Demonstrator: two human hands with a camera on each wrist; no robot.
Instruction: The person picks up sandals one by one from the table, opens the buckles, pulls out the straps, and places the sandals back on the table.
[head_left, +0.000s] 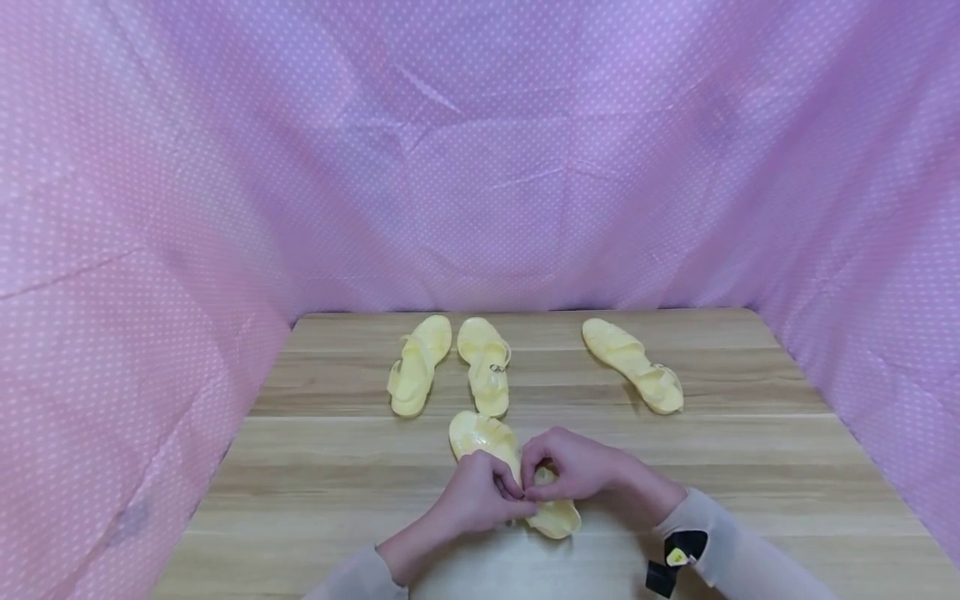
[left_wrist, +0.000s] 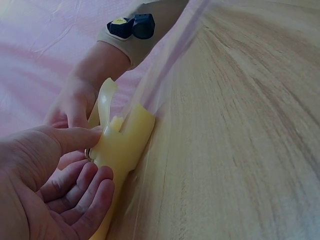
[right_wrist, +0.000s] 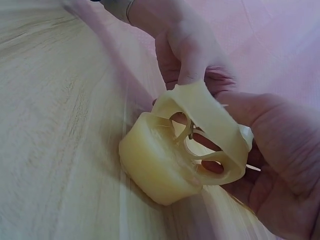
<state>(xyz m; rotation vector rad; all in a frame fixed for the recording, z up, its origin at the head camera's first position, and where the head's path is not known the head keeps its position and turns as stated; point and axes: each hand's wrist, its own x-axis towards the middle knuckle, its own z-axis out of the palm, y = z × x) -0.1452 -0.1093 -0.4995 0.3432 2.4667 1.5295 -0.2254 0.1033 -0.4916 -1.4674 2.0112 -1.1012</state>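
A pale yellow sandal (head_left: 486,435) lies on the wooden table at the near middle, slanting from upper left to lower right. My left hand (head_left: 480,493) pinches its strap from the left, thumb against the yellow material in the left wrist view. From the other side my right hand (head_left: 576,468) grips the same ankle strap (right_wrist: 212,112). The two sets of fingertips nearly meet over the sandal. A small metal buckle piece (right_wrist: 191,130) shows by the strap in the right wrist view. Fingers partly hide the fastening.
At the back left lie two more yellow sandals, one (head_left: 422,367) beside another (head_left: 487,367), whose lower end almost touches the held one. A further sandal (head_left: 633,365) lies at the back right. Pink dotted cloth (head_left: 480,208) surrounds the table (head_left: 337,492).
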